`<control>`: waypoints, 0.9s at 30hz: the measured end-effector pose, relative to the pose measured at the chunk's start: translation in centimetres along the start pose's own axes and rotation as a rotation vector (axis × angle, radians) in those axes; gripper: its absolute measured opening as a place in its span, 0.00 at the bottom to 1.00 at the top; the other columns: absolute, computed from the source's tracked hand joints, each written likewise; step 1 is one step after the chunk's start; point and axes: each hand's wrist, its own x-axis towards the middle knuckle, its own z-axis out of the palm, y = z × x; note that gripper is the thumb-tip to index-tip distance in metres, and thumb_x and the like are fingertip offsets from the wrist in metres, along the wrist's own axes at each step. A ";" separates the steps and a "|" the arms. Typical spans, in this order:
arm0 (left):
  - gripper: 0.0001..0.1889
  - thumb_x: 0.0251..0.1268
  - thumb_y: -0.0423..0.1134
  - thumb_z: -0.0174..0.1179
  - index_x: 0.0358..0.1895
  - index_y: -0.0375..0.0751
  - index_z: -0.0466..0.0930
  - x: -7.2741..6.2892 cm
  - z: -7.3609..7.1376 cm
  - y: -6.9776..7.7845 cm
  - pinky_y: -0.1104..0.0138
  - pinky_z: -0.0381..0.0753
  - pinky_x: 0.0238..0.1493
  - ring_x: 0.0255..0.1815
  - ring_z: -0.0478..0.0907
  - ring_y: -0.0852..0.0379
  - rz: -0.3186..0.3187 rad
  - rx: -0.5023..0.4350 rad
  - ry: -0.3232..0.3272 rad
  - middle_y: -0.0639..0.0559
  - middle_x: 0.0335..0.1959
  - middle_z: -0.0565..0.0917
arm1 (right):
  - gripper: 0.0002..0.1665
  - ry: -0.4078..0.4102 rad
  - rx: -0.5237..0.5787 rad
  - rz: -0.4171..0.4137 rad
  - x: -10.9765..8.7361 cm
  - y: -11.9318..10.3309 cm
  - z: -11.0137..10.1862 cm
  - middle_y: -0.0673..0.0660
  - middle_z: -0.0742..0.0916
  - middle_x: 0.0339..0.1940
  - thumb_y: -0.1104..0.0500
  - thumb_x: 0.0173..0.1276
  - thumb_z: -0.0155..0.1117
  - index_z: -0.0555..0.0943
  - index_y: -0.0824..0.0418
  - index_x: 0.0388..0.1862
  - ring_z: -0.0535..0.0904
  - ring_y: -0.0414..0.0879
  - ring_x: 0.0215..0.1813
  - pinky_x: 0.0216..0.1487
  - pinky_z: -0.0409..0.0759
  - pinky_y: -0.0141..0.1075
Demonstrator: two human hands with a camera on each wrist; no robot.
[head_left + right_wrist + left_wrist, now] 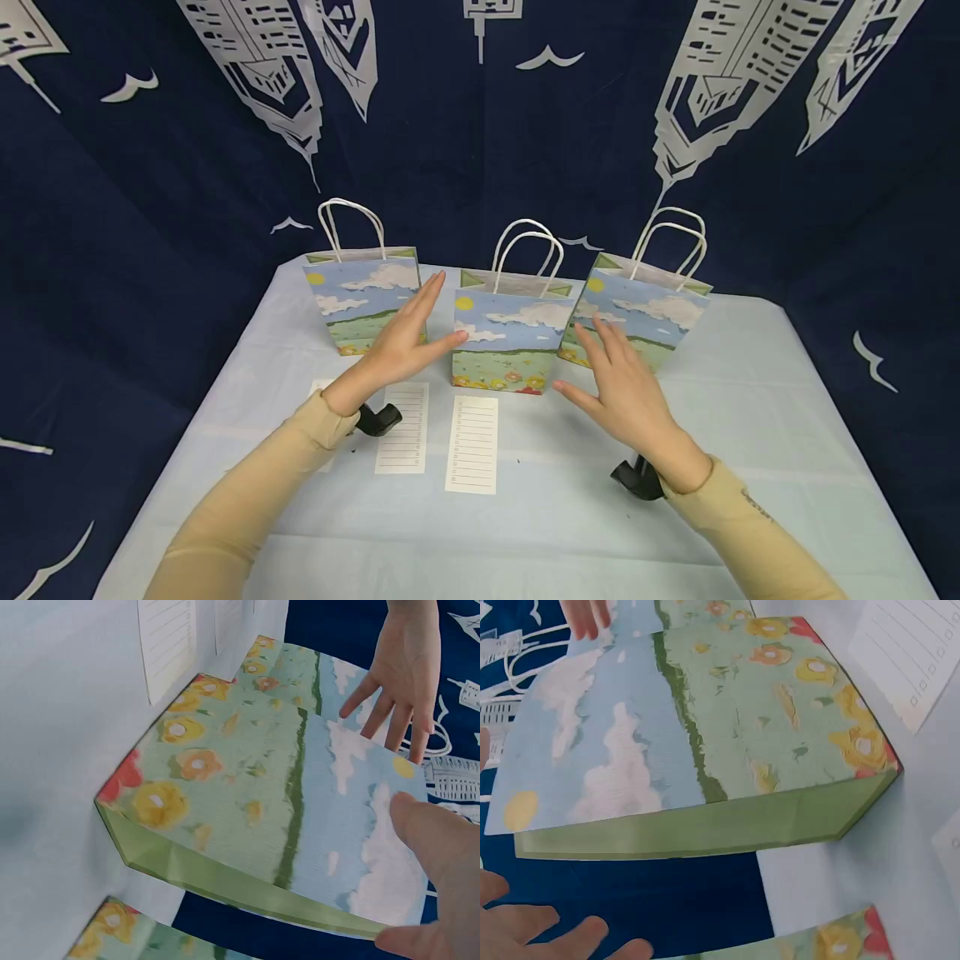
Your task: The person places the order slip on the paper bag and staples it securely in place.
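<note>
Both hands are spread on either side of a middle paper gift bag [512,342], printed with sky, clouds and flowers and fitted with white handles. At its left side, the left hand [405,337] has straight fingers, with the thumb tip overlapping the bag's edge in the head view. To its right, the right hand [626,392] overlaps the right gift bag [660,312] with its fingertips. Behind the left hand stands a matching left gift bag [360,296], partly hidden. In the right wrist view, the right thumb [420,825] overlaps the middle bag's upper part. Neither hand holds anything.
Lined checklist slips [471,446] lie in front of the bags; another slip [402,429] is beside it, and a third is mostly hidden under the left wrist. The pale tablecloth [540,533] ends at a dark blue curtain [480,133] close behind the bags.
</note>
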 end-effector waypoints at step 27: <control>0.34 0.67 0.38 0.58 0.73 0.48 0.54 2.5 1.9 -1.3 0.52 0.62 0.64 0.66 0.64 0.49 -0.040 -0.499 0.122 0.46 0.68 0.66 | 0.38 0.081 0.317 0.172 -0.6 -2.1 4.7 0.58 0.78 0.48 0.42 0.59 0.67 0.68 0.62 0.60 0.77 0.52 0.46 0.39 0.79 0.43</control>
